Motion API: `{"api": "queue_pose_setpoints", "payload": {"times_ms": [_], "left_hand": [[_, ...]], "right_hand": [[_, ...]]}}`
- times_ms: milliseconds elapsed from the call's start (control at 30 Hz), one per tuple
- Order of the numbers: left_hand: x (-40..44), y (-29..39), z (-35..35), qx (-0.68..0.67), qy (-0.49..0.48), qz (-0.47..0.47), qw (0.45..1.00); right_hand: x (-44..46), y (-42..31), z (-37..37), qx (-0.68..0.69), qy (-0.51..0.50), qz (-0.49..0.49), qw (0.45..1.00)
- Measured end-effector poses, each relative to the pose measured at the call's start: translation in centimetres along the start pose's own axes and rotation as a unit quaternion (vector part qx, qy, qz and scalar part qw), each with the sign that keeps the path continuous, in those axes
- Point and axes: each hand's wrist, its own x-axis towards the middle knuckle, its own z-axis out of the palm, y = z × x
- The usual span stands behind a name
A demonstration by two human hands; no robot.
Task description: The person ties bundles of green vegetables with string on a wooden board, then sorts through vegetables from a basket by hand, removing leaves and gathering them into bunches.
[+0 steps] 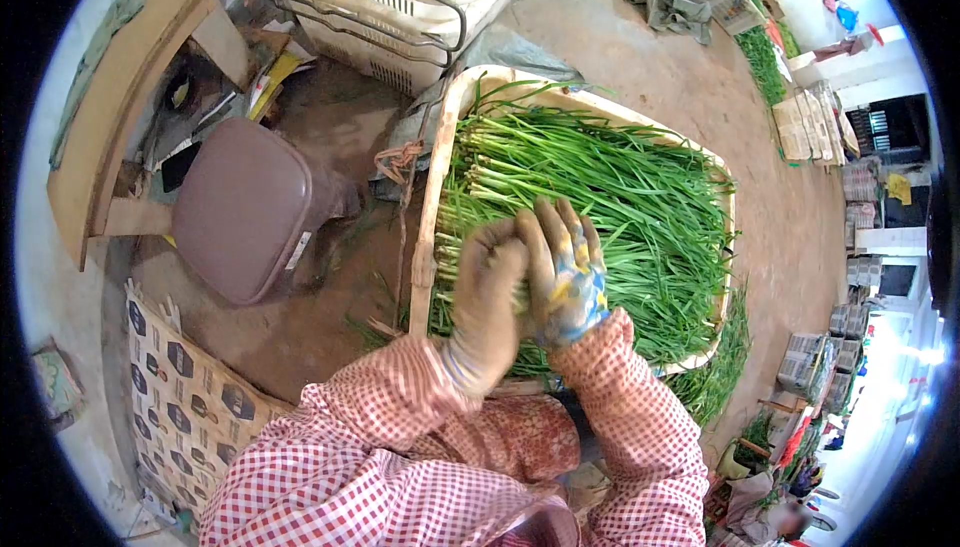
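A plastic crate (424,257) full of long green chives (640,202) stands before me, the pale stem ends toward its left side. My left hand (485,307), in a tan glove, is over the crate's near part with its fingers curled in. Whatever it may hold is hidden, though a little pale green shows between the hands. Against it is my right hand (570,272), in a glove stained blue and yellow, its fingers stretched out and slightly apart. Both hands are above the chives and somewhat blurred.
A brown stool (245,209) is on the left, near a wooden table (125,77). Another white crate (370,7) stands beyond. Loose greens (725,367) lie right of the chive crate. Stacked crates (812,127) line the right, and a blurred person (790,519) is at lower right.
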Motion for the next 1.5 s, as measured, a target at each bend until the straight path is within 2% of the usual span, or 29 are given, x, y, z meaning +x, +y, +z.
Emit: {"api": "queue_pose_setpoints", "payload": {"times_ms": [33, 100, 133, 167, 200, 233, 300, 367, 400, 500, 533, 567, 600, 633, 733, 800, 833, 900, 1000, 1100, 1167, 1200, 1233, 1267, 1367, 1400, 1433, 1467, 1500], "left_hand": [[-1.2, 0.7, 1.3, -0.111, 0.003, -0.023, 0.994], [-2.1, -0.2, 0.2, 0.086, -0.161, -0.019, 0.983], [-3.9, 1.4, 0.4, 0.170, -0.177, 0.083, 0.966], [-4.8, 1.0, 0.1, 0.170, -0.181, 0.080, 0.965], [-5.2, 0.9, 0.1, 0.097, -0.207, 0.056, 0.972], [-5.3, 0.8, 0.1, 0.024, -0.231, 0.033, 0.972], [-4.6, 1.5, -0.7, -0.003, -0.242, 0.026, 0.970], [-2.8, 1.6, -1.7, 0.017, -0.271, 0.085, 0.959], [-1.2, 0.8, -1.5, 0.065, -0.215, 0.156, 0.962], [3.7, -3.7, -0.3, 0.196, -0.177, 0.243, 0.933], [5.5, -5.0, 0.2, 0.314, -0.211, 0.285, 0.880], [7.1, -6.8, 0.8, 0.310, -0.223, 0.280, 0.881], [8.4, -9.0, 1.3, 0.496, -0.225, 0.311, 0.779], [9.4, -11.4, 1.5, 0.658, -0.217, 0.332, 0.640], [11.2, -15.0, 1.2, 0.778, -0.271, 0.189, 0.534], [11.2, -14.1, 1.4, 0.770, -0.278, 0.177, 0.546], [11.4, -15.2, 0.8, 0.769, -0.252, 0.218, 0.545], [11.5, -14.9, 0.8, 0.769, -0.262, 0.229, 0.536], [11.5, -15.0, 1.1, 0.765, -0.253, 0.245, 0.539], [11.6, -14.3, 1.9, 0.797, -0.274, 0.183, 0.506], [12.1, -15.3, 1.1, 0.795, -0.256, 0.219, 0.505], [12.2, -15.4, 1.1, 0.795, -0.258, 0.213, 0.506], [12.4, -15.1, 1.5, 0.804, -0.265, 0.192, 0.497], [12.6, -14.9, 1.8, 0.816, -0.272, 0.160, 0.484], [11.5, -11.0, 5.1, 0.834, -0.289, 0.035, 0.469], [11.0, -10.7, 5.3, 0.798, -0.276, 0.087, 0.529], [9.8, -10.8, 5.5, 0.728, -0.276, 0.222, 0.587], [8.0, -11.6, 5.9, 0.577, -0.339, 0.325, 0.668], [4.5, -11.6, 7.4, 0.451, -0.416, 0.404, 0.678]], "right_hand": [[-0.5, 0.0, 0.3, -0.016, 0.074, -0.018, 0.997], [-2.0, 0.4, -0.4, 0.005, 0.157, 0.002, 0.988], [-3.0, 1.0, -0.8, 0.042, 0.153, -0.010, 0.987], [-3.9, 1.7, -1.1, 0.080, 0.150, -0.019, 0.985], [-4.1, 2.2, -1.1, 0.177, 0.183, -0.056, 0.966], [-4.9, 2.3, -2.1, 0.177, 0.163, -0.046, 0.969], [-6.4, 2.0, -3.0, 0.200, 0.203, 0.012, 0.959], [-7.8, 2.7, -3.6, 0.277, 0.218, 0.094, 0.931], [-8.5, 3.1, -3.9, 0.315, 0.229, 0.133, 0.911], [-8.3, 3.7, -5.1, 0.280, 0.291, 0.078, 0.912], [-8.4, 4.0, -5.8, 0.261, 0.263, 0.069, 0.926], [-8.8, 4.1, -6.1, 0.242, 0.232, 0.063, 0.940], [-9.0, 3.9, -5.8, 0.300, 0.286, 0.053, 0.909], [-9.3, 4.3, -6.2, 0.292, 0.289, 0.062, 0.909], [-10.4, 4.9, -8.5, 0.399, 0.370, 0.133, 0.828], [-12.1, 6.3, -11.7, 0.406, 0.407, 0.193, 0.795], [-12.7, 7.1, -13.3, 0.388, 0.420, 0.199, 0.796], [-14.4, 8.3, -16.6, 0.409, 0.506, 0.230, 0.723], [-18.4, 9.0, -22.6, 0.325, 0.540, 0.223, 0.743], [-25.2, 7.9, -29.0, 0.360, 0.596, 0.194, 0.691], [-28.7, 4.8, -32.5, 0.326, 0.586, 0.191, 0.717], [-30.4, 3.7, -33.5, 0.301, 0.624, 0.179, 0.699], [-32.2, 2.9, -34.1, 0.280, 0.660, 0.166, 0.677], [-34.9, 2.9, -34.7, 0.242, 0.693, 0.208, 0.647], [-38.8, 1.3, -34.1, 0.262, 0.664, 0.205, 0.670], [-40.7, 1.1, -34.0, 0.273, 0.668, 0.216, 0.658], [-42.3, 0.8, -33.9, 0.285, 0.671, 0.228, 0.645], [-43.7, 0.1, -33.6, 0.290, 0.679, 0.241, 0.630], [-44.3, -0.4, -33.0, 0.299, 0.684, 0.253, 0.615]]}}
